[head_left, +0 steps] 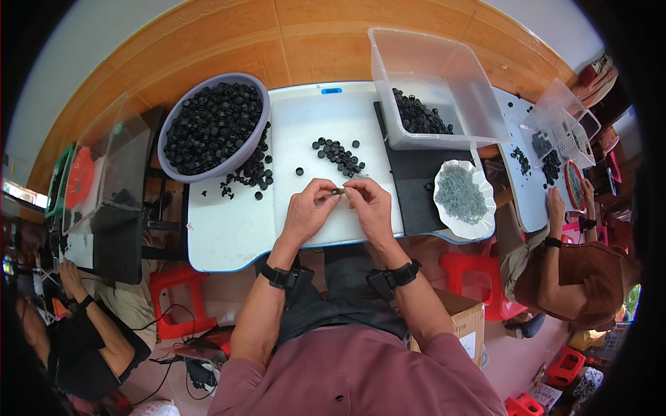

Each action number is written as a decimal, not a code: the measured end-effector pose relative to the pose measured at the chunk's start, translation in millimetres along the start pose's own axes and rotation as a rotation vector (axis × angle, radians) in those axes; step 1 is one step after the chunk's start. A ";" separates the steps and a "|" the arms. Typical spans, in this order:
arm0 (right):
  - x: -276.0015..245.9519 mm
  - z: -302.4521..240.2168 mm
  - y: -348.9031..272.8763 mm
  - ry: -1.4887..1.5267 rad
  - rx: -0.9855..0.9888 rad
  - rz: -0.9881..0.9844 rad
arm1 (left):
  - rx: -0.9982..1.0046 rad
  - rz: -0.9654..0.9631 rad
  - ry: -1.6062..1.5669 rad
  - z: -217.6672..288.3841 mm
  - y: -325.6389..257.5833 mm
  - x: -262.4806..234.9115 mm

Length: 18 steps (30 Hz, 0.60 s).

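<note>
Both hands meet over the white table, fingertips pinched together. My left hand (309, 209) grips a small black round part (338, 191) between thumb and forefinger. The fingertips of my right hand (370, 210) are closed right against that part; whatever they may hold is too small to make out. Just beyond the fingers lies a loose pile of black round caps (340, 157). A single black cap (300, 171) sits apart to its left. Some pale translucent bits (359, 175) show behind my right fingers.
A lavender basin (262, 132) heaped with black caps stands at left, with spilled caps beside it. At right are a clear plastic bin (444, 69) with black parts, a black mat (414, 187) and a white scalloped dish (479, 231) of grey-green translucent pieces. Co-workers sit on both sides.
</note>
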State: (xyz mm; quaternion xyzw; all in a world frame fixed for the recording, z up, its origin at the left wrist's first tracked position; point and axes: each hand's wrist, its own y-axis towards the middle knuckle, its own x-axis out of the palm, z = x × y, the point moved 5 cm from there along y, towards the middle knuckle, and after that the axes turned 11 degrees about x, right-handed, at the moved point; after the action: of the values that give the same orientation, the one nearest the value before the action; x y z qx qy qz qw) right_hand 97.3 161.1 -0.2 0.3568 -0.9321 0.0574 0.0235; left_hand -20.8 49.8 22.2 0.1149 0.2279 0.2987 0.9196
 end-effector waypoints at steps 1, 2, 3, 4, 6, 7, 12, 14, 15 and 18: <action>-0.9 -0.1 0.5 0.077 0.025 -0.004 | -0.016 0.011 -0.021 -0.2 -0.3 -1.0; -1.1 -1.2 0.4 0.078 0.024 -0.005 | -0.016 0.012 -0.019 0.2 0.0 -2.2; 0.2 -1.7 0.2 0.069 0.037 -0.039 | 0.004 0.004 -0.024 1.3 0.5 -2.9; 2.1 -3.4 -0.2 0.061 0.049 -0.071 | 0.025 -0.005 -0.029 1.8 0.8 -3.3; 3.0 -5.8 1.0 0.089 0.049 -0.112 | 0.039 0.015 -0.051 1.0 1.0 -4.3; 4.1 -6.5 1.6 0.117 0.050 -0.153 | 0.052 0.035 -0.074 0.8 1.2 -5.4; -0.8 -6.4 3.6 0.146 0.060 -0.216 | 0.088 0.033 -0.072 0.7 2.7 -5.9; 0.1 -8.9 3.0 0.157 0.066 -0.230 | 0.106 0.043 -0.059 1.1 1.8 -7.0; -0.2 -9.7 2.3 0.159 0.084 -0.225 | 0.099 0.043 -0.070 0.9 1.2 -7.1; 0.9 -13.8 1.6 0.164 0.092 -0.227 | 0.094 0.050 -0.094 -2.6 0.1 -7.5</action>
State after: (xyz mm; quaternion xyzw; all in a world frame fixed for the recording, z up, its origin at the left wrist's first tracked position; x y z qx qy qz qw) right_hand 95.6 163.4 13.4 0.4546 -0.8772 0.1259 0.0897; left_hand -27.5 45.5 22.6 0.1775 0.1956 0.3048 0.9151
